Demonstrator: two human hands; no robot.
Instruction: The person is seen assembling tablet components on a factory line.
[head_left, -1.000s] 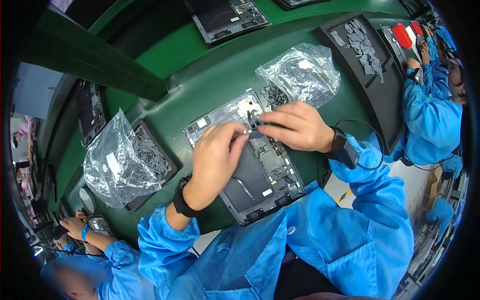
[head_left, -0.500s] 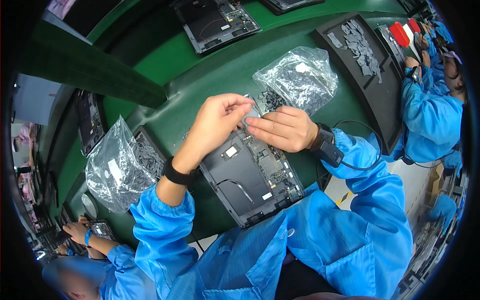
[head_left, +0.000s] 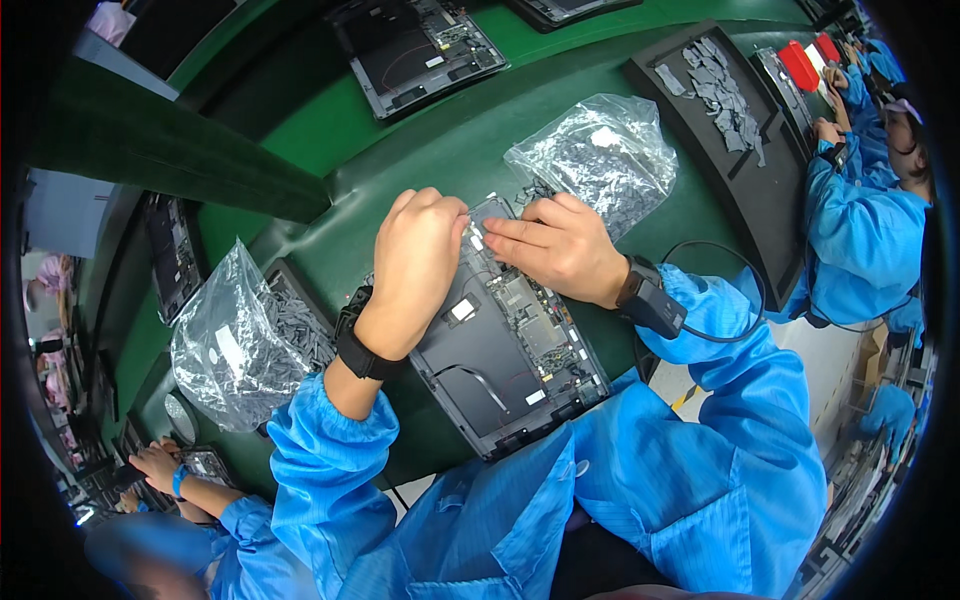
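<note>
An opened tablet-like device (head_left: pixel 470 350), dark grey with an exposed circuit board (head_left: pixel 535 320) along its right side, lies at a slant in front of me. Over its far left edge, my left hand (head_left: pixel 418 258) is closed with fingertips pinched at the far end; whatever they hold is hidden. My right hand (head_left: pixel 560 250) rests across the far right corner, its fingers stretched out and their tips touching the device's surface. Small dark strips spill from a clear plastic bag (head_left: pixel 600 150) just beyond my right hand.
Left of the device, another clear bag (head_left: pixel 235 345) holds dark strips. A black tray (head_left: pixel 690 130) with grey pieces lies at the far right. Another opened device (head_left: pixel 415 60) sits on the far green strip, near a green post (head_left: pixel 170 140). Co-workers (head_left: pixel 865 220) sit on both sides.
My hands have drawn apart from a small grey piece between their fingertips. The left has turned over and closed; the right's fingers have straightened. The far device has shifted slightly left.
</note>
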